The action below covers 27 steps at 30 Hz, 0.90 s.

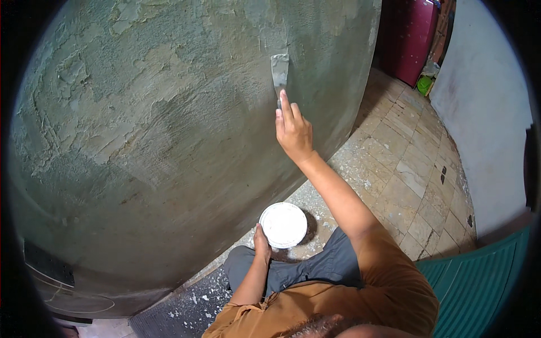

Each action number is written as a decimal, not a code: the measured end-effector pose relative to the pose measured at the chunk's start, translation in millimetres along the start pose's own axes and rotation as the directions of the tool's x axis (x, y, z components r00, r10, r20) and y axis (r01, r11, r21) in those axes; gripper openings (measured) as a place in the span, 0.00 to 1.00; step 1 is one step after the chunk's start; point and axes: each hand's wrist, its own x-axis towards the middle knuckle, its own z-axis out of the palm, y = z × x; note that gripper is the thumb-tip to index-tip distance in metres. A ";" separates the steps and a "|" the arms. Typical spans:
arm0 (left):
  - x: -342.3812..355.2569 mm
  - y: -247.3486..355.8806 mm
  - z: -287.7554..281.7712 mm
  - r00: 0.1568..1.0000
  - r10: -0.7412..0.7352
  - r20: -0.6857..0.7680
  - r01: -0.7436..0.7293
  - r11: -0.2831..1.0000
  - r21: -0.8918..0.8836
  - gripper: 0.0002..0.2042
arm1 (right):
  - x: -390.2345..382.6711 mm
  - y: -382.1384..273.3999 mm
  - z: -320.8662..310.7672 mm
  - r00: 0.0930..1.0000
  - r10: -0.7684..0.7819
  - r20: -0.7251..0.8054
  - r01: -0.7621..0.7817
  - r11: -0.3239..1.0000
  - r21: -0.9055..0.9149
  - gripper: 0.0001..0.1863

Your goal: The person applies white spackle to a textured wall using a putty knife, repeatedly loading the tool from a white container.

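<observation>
My right hand (295,130) is stretched up toward the wall and closed round the handle of a putty knife (279,70), with the index finger laid along it. White paste coats the blade, which lies at the wall's surface. Rough, peeling patches mark the green-grey wall (186,129), mostly at its upper left. Low in front of me, my left hand (261,244) grips the side of a round white tub (283,225). White material shows across the tub's top; the fingers under it are hidden.
Pale tiles (420,174) cover the floor, with white flakes scattered near the wall's foot. A dark ribbed mat (189,301) with flakes lies at lower left. To the right stand a white wall (484,112) and a green corrugated panel (479,281). A magenta door (408,42) is farther back.
</observation>
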 end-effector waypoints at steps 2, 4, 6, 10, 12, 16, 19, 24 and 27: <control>1.6 1.6 0.4 1.000 0.008 0.008 -0.008 1.000 0.004 0.27 | 2.4 5.2 -6.8 1.000 0.016 0.002 -0.016 0.999 0.032 0.26; 0.0 0.9 1.1 1.000 0.001 -0.026 -0.001 1.000 0.000 0.27 | 22.0 8.6 -11.1 0.999 -0.020 -0.027 0.020 1.000 0.000 0.26; -1.0 1.7 3.9 1.000 0.006 -0.016 -0.006 1.000 0.012 0.27 | 38.6 11.5 -12.3 0.999 -0.030 -0.019 0.029 0.999 -0.042 0.26; 1.2 -0.4 2.0 1.000 0.020 -0.006 -0.020 1.000 -0.021 0.27 | 16.0 13.1 -8.1 0.999 -0.011 0.048 0.014 0.998 -0.058 0.27; 2.3 -1.8 -0.9 1.000 0.016 -0.008 -0.017 1.000 -0.025 0.27 | -3.2 17.7 -9.0 0.997 0.030 0.069 -0.026 0.998 -0.056 0.28; 6.4 -2.5 -6.1 1.000 0.019 0.005 -0.019 1.000 -0.017 0.26 | 9.0 21.8 -6.9 0.999 0.041 -0.032 -0.041 0.999 -0.005 0.29; 2.5 0.0 -2.5 1.000 0.017 0.008 -0.017 1.000 -0.018 0.26 | 25.7 15.5 -5.3 0.999 -0.031 -0.024 0.030 0.998 -0.052 0.29; 0.6 1.7 -2.4 1.000 0.003 0.002 -0.003 0.999 -0.032 0.26 | 15.4 37.9 -3.1 0.999 0.035 -0.029 -0.039 0.988 -0.151 0.29; 7.3 -4.0 -10.1 1.000 0.009 0.012 -0.009 1.000 -0.029 0.27 | 21.4 32.3 -4.7 0.997 0.061 -0.045 -0.067 0.987 -0.143 0.29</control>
